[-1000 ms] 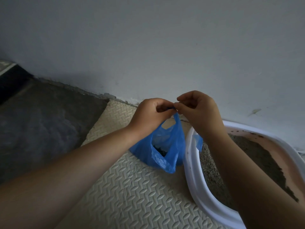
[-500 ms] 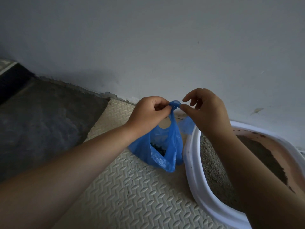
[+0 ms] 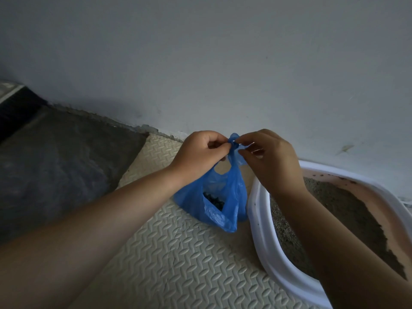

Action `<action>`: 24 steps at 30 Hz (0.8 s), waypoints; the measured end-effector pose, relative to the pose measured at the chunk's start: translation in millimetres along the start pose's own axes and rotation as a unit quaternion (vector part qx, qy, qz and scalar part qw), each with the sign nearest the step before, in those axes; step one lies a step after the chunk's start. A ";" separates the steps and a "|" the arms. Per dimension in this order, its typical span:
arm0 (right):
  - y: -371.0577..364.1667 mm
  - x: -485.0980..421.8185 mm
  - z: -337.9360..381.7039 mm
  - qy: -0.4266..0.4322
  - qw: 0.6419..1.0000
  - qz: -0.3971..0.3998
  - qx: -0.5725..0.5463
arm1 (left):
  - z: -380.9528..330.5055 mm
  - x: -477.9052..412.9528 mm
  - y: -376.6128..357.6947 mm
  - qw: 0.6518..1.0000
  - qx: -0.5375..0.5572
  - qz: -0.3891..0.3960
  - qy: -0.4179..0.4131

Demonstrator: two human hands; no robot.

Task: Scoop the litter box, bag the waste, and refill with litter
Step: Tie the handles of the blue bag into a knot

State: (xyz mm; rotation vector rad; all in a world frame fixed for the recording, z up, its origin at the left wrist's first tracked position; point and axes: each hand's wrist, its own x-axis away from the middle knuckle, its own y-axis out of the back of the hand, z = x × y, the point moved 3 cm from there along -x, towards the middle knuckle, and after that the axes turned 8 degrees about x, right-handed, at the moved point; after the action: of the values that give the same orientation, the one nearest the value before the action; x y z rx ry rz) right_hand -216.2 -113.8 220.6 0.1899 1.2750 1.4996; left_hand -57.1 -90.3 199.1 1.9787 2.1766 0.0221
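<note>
A small blue plastic bag (image 3: 225,197) stands on the cream foam mat (image 3: 178,264), with dark clumps of waste showing through a gap in its side. My left hand (image 3: 198,152) pinches the bag's twisted handles at the top. My right hand (image 3: 267,159) pinches the same handles from the right, fingertips meeting the left hand's. To the right lies the white-rimmed litter box (image 3: 265,241), pink inside, with grey-brown litter (image 3: 334,208) piled against its near side.
A pale wall (image 3: 223,63) rises right behind the bag and the box. Dark grey floor (image 3: 55,163) lies left of the mat. A dark step or ledge (image 3: 13,103) sits at the far left edge.
My hands have lifted slightly and come back together at the bag's top. The handles now stand bunched in a twist between the fingertips, where the right hand had briefly drawn apart.
</note>
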 end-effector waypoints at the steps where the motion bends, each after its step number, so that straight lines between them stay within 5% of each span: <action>1: -0.3 0.6 0.3 0.001 1.000 -0.003 0.002 | 0.1 0.2 -0.4 1.000 0.003 0.005 0.001; 8: -1.0 3.3 -1.9 -0.011 0.999 -0.018 0.045 | 3.2 2.3 0.9 1.000 0.012 0.022 -0.013; 18: 0.0 10.2 -20.7 -0.157 0.987 -0.005 -0.017 | 31.9 -0.8 -2.1 0.999 -0.032 0.003 0.009; 20: -0.3 12.6 -17.8 -0.140 0.990 -0.017 0.001 | 32.8 -0.3 -3.7 0.999 -0.038 0.000 0.008; 24: -1.8 14.3 1.5 0.030 0.996 -0.013 0.081 | 33.1 -1.4 -2.6 0.998 -0.060 -0.007 0.007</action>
State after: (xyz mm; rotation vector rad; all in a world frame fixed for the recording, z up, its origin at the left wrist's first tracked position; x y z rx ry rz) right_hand -219.5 -102.1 212.8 0.2336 1.4429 1.3892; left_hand -54.4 -96.0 166.5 1.9032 2.1452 0.1614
